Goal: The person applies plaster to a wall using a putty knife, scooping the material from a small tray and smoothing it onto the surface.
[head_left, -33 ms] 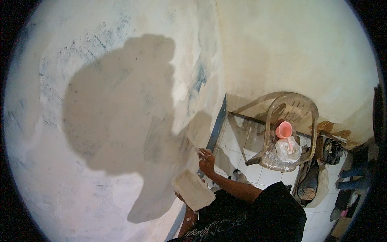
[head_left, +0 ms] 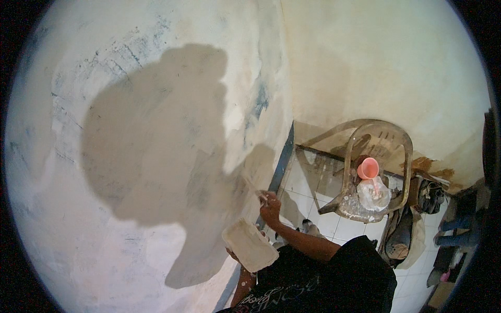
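Note:
My right hand (head_left: 270, 208) is closed around a putty knife (head_left: 251, 184). Its thin pale blade points up and left against the plastered wall (head_left: 209, 172), inside the shadow there; whether the edge touches the wall is hard to tell. Lower down, my left hand (head_left: 233, 254) grips a pale rectangular tray or board (head_left: 251, 246) from below and the side. Off-white paste seems to coat it. Most of the left palm is hidden beneath it, with some fingertips showing at its edges.
To the right, a dirty plastic chair (head_left: 404, 156) bears a pink cup (head_left: 369, 168) and a clear plastic bag (head_left: 373, 194) of whitish stuff. A yellowish wall (head_left: 376, 62) meets the plastered one at a corner. Below lies white tiled floor (head_left: 352, 229), with a dark bag (head_left: 431, 195) farther right.
My right hand and the putty knife have shifted very slightly. The left hand and the tray are where they were.

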Available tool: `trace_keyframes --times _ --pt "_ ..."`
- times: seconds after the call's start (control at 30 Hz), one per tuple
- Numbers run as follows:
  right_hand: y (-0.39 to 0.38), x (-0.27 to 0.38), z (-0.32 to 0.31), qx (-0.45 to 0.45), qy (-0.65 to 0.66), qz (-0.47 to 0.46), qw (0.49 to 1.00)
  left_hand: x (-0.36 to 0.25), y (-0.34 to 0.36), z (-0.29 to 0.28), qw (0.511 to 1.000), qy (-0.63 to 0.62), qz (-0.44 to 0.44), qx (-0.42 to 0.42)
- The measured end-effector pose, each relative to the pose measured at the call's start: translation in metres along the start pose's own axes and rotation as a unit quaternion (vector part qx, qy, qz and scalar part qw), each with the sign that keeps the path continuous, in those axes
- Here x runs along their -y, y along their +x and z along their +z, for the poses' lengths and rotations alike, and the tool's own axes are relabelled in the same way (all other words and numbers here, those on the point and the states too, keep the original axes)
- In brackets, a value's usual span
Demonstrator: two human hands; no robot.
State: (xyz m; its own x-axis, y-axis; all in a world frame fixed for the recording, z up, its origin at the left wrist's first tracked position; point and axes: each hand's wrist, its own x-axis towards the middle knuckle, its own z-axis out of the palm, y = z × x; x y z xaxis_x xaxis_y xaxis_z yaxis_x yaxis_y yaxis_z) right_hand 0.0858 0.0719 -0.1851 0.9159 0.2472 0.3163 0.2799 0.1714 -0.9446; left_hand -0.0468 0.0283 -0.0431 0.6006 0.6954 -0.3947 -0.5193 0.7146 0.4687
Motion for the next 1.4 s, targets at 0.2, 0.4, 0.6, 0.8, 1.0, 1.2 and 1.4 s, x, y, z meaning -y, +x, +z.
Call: trace_keyframes --times 0.2,0.4,0.6,0.8,1.0,1.2,1.4 --pt "0.228 -0.042 -0.02 -0.185 -0.147 -0.224 0.945 0.005 0.013 -0.034 0.977 -0.121 -0.058 0.164" --pt "0.227 0.002 0.016 -0.081 -0.203 -0.176 0.96 0.001 -0.001 -0.051 0.984 -0.136 -0.019 0.109" --pt "0.022 0.033 0.017 0.026 -0.206 -0.137 0.969 0.001 0.0 -0.034 0.994 0.107 0.013 -0.03" --pt "0.109 0.091 -0.006 -0.088 -0.259 -0.177 0.946 0.005 0.009 -0.042 0.978 -0.141 -0.057 0.143" --pt "0.254 0.065 0.043 -0.199 -0.143 -0.221 0.944 0.014 0.008 -0.034 0.971 -0.161 -0.079 0.159" --pt "0.096 0.054 0.013 0.039 -0.076 -0.077 0.993 0.005 -0.006 -0.013 0.916 0.39 0.096 0.011" --pt "0.242 0.042 -0.01 -0.133 -0.235 -0.259 0.927 0.011 0.006 -0.046 0.979 -0.125 -0.007 0.159"
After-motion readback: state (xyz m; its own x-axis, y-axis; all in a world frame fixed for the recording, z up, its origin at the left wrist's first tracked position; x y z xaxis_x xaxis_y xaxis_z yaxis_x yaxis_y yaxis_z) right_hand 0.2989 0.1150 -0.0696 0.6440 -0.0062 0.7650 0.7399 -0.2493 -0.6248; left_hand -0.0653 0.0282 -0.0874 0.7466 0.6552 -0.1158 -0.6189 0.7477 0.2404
